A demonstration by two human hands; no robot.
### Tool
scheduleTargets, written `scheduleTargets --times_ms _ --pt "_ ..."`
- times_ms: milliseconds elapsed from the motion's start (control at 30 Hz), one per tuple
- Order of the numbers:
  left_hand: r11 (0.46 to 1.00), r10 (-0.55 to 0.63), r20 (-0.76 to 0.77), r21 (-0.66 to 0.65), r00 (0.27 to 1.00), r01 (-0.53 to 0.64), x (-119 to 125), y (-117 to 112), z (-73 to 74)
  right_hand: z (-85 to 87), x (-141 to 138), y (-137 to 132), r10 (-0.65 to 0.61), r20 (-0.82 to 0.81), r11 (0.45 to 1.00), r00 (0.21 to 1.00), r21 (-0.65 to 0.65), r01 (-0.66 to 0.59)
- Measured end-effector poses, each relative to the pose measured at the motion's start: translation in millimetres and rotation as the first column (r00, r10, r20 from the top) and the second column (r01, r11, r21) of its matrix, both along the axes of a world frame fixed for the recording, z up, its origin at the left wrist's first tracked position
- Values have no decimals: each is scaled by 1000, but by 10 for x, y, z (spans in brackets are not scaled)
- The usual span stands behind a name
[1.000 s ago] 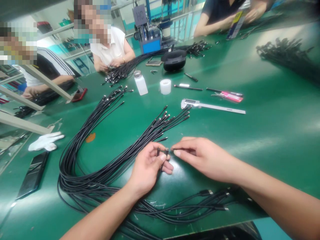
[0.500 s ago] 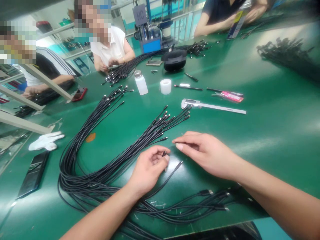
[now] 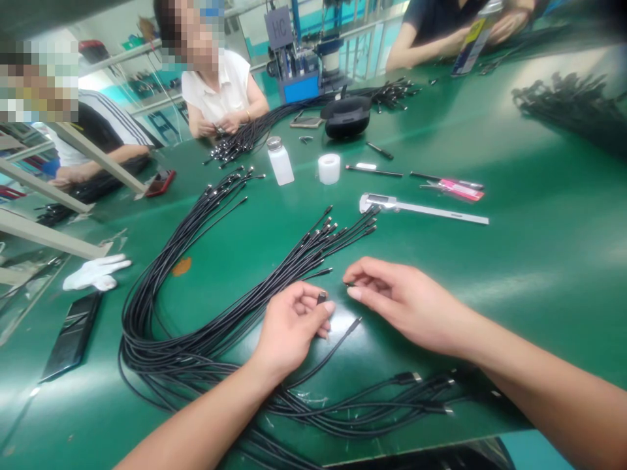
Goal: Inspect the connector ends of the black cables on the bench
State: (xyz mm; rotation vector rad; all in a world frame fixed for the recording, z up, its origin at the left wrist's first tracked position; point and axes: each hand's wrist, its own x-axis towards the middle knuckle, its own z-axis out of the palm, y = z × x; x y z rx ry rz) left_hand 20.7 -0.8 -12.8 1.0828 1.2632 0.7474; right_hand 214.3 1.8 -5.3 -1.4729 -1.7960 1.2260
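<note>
My left hand (image 3: 289, 326) is closed around a black cable connector (image 3: 321, 298), whose tip pokes up between thumb and fingers. To its right, my right hand (image 3: 406, 303) pinches a small dark piece (image 3: 349, 284) between thumb and forefinger, too small to name. A short gap separates the two hands. Behind and under my left hand runs a bundle of black cables (image 3: 196, 343), bent in a U with metal-tipped plugs at the ends. One loose cable end (image 3: 353, 324) lies on the green table just right of my left hand.
Beyond my hands lie a digital caliper (image 3: 431, 210), a tape roll (image 3: 329, 170), a white bottle (image 3: 281, 163) and a black case (image 3: 347, 119). At left are a phone (image 3: 72, 336) and a white glove (image 3: 95, 273). Several people sit across the table with more cables.
The whole view has shifted slightly. My left hand has turned the connector a little so more of it shows. My right fingers have curled slightly around the small dark piece.
</note>
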Motion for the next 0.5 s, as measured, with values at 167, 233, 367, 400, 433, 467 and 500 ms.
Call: scheduleTargets --times_ms 167,233,367,400,433,467,500 --pt "1000 -16 66 -18 998 17 -7 -4 -29 -6 -2 -5 -6 -4 1000 1000 -21 6" --pt "1000 -18 82 -21 996 20 -4 -10 -40 -9 -5 -2 -6 -9 1000 1000 -23 5" --pt "999 -10 108 -32 994 13 3 -16 -53 -13 -12 4 2 -2 1000 1000 -9 -2" --pt "999 -7 110 -36 994 11 3 -15 -57 -12 -13 4 7 0 1000 1000 -4 -7" --pt "999 -5 112 -41 994 10 1 -13 -60 -10 -14 3 11 3 1000 1000 1 -11" --pt "999 -3 110 -44 994 8 -3 -10 -63 -8 -13 2 16 6 1000 1000 6 -16" --pt "999 -7 94 -43 996 12 -10 -9 -65 -6 -12 2 16 9 1000 1000 11 -16"
